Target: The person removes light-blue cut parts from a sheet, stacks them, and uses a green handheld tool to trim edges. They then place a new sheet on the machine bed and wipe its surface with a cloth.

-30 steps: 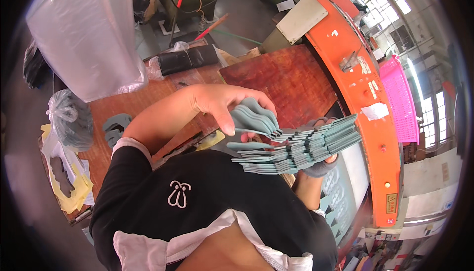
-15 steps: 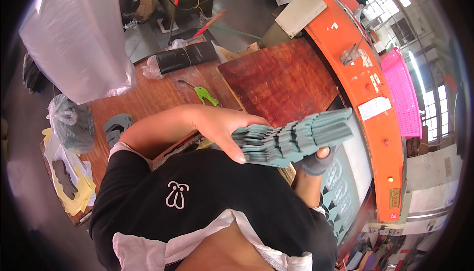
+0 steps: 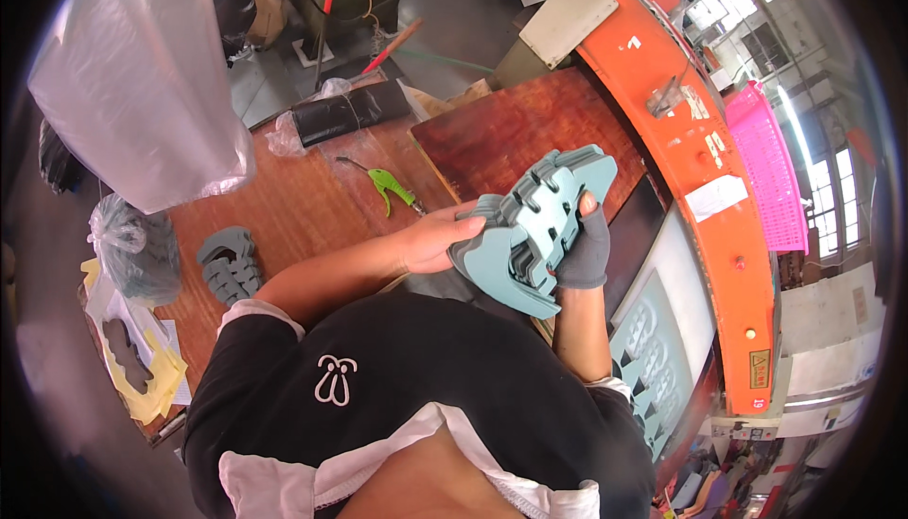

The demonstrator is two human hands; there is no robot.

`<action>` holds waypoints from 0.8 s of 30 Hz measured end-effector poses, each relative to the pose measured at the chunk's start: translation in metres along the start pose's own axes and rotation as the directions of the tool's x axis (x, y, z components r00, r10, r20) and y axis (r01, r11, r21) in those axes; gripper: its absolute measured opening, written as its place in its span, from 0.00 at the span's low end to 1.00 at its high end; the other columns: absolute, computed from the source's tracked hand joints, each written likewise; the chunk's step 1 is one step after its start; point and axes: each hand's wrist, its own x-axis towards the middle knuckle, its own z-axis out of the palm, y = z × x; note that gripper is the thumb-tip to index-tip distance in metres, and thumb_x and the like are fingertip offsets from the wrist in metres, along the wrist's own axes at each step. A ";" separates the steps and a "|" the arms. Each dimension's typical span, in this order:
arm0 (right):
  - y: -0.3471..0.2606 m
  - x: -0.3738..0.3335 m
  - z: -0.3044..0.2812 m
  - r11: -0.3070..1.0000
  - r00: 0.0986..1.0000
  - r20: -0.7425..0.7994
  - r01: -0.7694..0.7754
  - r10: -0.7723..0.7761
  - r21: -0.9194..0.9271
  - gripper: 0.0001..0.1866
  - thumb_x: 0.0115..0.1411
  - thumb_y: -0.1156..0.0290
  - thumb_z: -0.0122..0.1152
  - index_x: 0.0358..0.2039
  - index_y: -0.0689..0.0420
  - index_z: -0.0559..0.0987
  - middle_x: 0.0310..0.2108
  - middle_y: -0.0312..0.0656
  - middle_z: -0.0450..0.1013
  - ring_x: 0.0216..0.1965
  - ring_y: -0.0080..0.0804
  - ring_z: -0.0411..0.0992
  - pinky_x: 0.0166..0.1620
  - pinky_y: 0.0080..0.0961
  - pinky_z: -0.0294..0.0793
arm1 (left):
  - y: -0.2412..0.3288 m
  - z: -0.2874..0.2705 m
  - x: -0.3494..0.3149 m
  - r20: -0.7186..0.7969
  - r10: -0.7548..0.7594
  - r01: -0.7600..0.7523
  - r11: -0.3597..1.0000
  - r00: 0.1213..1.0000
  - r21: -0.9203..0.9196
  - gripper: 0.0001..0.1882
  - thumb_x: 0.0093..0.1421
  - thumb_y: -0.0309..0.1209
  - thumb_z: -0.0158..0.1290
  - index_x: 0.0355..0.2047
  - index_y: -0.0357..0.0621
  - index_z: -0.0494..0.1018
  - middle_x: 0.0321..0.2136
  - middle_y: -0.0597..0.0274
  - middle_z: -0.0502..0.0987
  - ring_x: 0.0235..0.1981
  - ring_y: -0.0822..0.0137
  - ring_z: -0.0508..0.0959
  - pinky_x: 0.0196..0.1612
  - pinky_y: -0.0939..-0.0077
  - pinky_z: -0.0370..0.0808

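Wooden boards make up the counter (image 3: 312, 207), brown and worn, with a darker red-brown board (image 3: 511, 131) lying on its far part. Beside it on the right curves a big orange machine frame (image 3: 700, 169), and past that sits a pink plastic basket (image 3: 771, 174). At the upper left hangs a large clear plastic bag (image 3: 142, 75).

Over the near edge of the counter, both hands hold a stack of grey-blue foam cut-outs (image 3: 539, 226) with notched edges. The stack is up in the air, tilted, its flat face turned toward the camera. The left hand (image 3: 440, 235) is bare and its grip is closed on the left end of the stack, fingers laid over the edge. The right hand (image 3: 584, 245) wears a dark fingerless glove and its grip is clamped on the right side, thumb on top.

Well apart on the left of the counter lies a smaller grey pile of foam pieces (image 3: 230, 264). A black pouch (image 3: 350, 111) rests at the far side. A little green-handled tool (image 3: 390, 184) lies near the dark board.
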 end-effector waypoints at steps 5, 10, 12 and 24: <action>0.012 0.006 0.006 0.998 1.000 0.017 0.007 -0.008 0.057 0.30 0.51 0.51 0.60 0.48 0.59 0.69 0.40 0.44 0.73 0.38 0.36 0.74 0.38 0.32 0.77 | 0.004 0.006 -0.006 0.039 -0.014 0.015 1.000 0.999 -0.023 0.40 0.54 0.44 0.58 0.61 0.42 0.52 0.56 0.59 0.62 0.58 0.64 0.63 0.59 0.64 0.60; 0.026 0.022 -0.013 0.990 0.987 0.130 -0.108 0.096 0.090 0.27 0.54 0.52 0.56 0.48 0.58 0.69 0.41 0.46 0.72 0.39 0.39 0.73 0.39 0.34 0.76 | -0.002 -0.008 -0.009 -0.048 -0.040 0.041 0.999 0.998 0.027 0.38 0.58 0.57 0.45 0.59 0.43 0.54 0.49 0.54 0.68 0.50 0.59 0.69 0.57 0.61 0.62; 0.042 0.027 -0.026 0.956 0.981 -0.014 -0.188 0.196 0.227 0.25 0.58 0.52 0.52 0.49 0.58 0.69 0.42 0.47 0.72 0.40 0.42 0.73 0.41 0.36 0.75 | -0.009 -0.018 -0.010 -0.065 0.012 -0.018 0.996 0.998 -0.084 0.38 0.60 0.61 0.35 0.59 0.44 0.56 0.49 0.54 0.69 0.51 0.58 0.69 0.57 0.60 0.62; 0.137 0.048 -0.086 0.965 0.944 -0.217 -0.221 0.248 0.142 0.24 0.62 0.62 0.49 0.54 0.63 0.65 0.50 0.45 0.68 0.50 0.41 0.68 0.56 0.35 0.65 | -0.048 -0.091 -0.043 -0.548 0.172 -0.207 0.978 0.818 -0.002 0.22 0.56 0.28 0.52 0.51 0.41 0.65 0.42 0.57 0.72 0.38 0.64 0.74 0.43 0.67 0.72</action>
